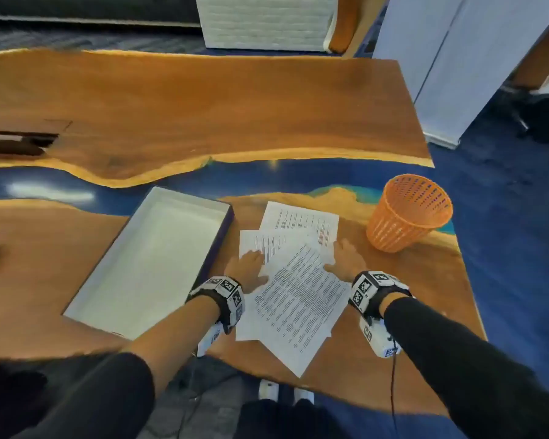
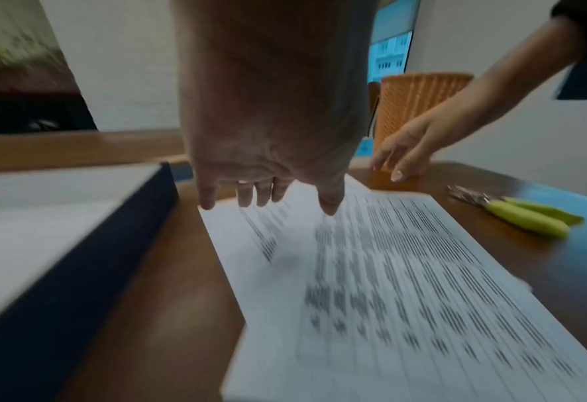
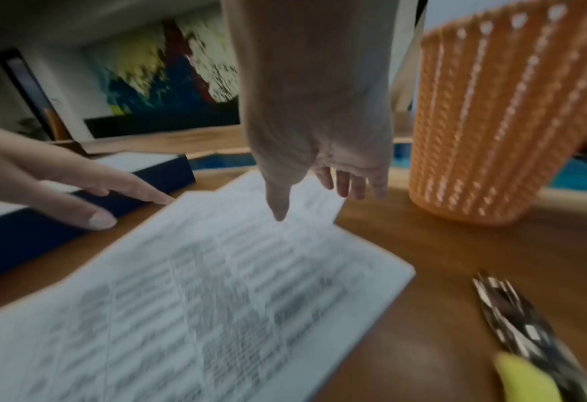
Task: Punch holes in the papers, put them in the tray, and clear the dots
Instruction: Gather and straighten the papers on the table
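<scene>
Several printed papers (image 1: 298, 286) lie fanned out on the wooden table (image 1: 403, 312), near its front edge. My left hand (image 1: 250, 263) rests with straight fingers on the left side of the sheets, and my right hand (image 1: 345, 256) lies flat on their right side. Neither hand grips anything. The tray (image 1: 152, 264), white inside with dark blue walls, stands empty just left of the papers. A hole punch (image 2: 519, 215) with yellow-green handles lies on the table right of the papers; in the head view my right wrist hides it. No paper dots are visible.
An orange mesh waste basket (image 1: 409, 213) stands upright at the right, close beyond my right hand. The table's right edge and front edge are near. A blue resin strip (image 1: 298, 172) crosses the table behind the tray.
</scene>
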The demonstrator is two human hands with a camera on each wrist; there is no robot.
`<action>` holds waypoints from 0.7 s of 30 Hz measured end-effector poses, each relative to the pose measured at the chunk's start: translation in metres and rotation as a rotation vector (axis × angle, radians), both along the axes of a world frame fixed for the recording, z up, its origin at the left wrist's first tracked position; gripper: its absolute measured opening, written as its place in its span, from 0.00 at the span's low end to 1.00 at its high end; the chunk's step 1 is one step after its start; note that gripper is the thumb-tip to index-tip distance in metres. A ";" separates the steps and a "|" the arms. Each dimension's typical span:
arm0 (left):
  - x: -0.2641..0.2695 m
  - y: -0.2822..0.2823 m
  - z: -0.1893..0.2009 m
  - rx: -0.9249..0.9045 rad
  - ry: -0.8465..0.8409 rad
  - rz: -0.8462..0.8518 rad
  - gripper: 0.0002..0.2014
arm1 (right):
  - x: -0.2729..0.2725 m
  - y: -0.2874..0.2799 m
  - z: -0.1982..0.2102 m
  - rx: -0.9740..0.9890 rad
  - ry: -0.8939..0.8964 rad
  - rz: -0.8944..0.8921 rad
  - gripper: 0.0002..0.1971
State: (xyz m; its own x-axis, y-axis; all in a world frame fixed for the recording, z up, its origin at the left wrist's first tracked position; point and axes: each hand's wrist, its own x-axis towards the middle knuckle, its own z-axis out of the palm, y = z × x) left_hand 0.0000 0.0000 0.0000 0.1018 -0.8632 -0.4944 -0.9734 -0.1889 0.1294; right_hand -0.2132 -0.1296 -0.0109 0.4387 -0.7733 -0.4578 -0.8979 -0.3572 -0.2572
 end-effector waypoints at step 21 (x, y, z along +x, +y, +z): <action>-0.035 0.036 -0.056 0.025 0.064 0.040 0.49 | -0.025 0.006 -0.047 0.062 -0.148 -0.287 0.24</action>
State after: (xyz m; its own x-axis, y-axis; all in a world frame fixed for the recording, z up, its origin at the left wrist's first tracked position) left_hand -0.0352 0.0362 -0.0561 0.1029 -0.8466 -0.5222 -0.9550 -0.2310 0.1863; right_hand -0.2384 -0.1231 -0.0579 0.2724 -0.8473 -0.4559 -0.9111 -0.0748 -0.4054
